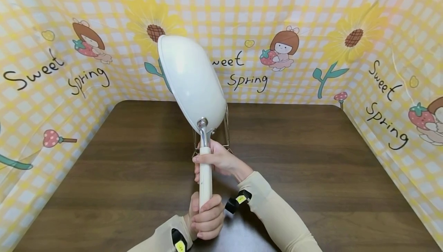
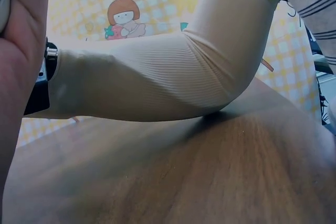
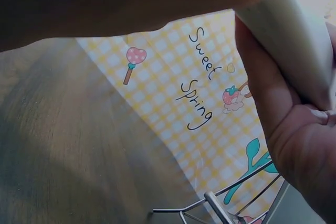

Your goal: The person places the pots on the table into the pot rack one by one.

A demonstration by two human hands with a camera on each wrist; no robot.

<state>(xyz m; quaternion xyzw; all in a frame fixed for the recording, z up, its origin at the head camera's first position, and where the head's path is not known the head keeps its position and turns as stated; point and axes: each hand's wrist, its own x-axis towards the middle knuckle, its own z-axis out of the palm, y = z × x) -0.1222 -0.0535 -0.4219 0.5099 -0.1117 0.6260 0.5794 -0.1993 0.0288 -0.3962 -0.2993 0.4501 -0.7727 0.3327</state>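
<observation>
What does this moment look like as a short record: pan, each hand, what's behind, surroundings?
Pan: white pan, tilted on its side, outer face to the right
Left hand: grips the lower handle
Right hand: grips the handle nearer the pan
Behind: metal wire frame, partly hidden; contact unclear
Surface: brown table
Backdrop: yellow checked cloth, printed "Sweet Spring"

The sleeves (image 1: pixel 282 219) are cream, one visibly ribbed. Black wristbands (image 1: pixel 177 236) bear yellow labels (image 1: pixel 241 198). A grey garment (image 2: pixel 310 4) is dark-striped.
</observation>
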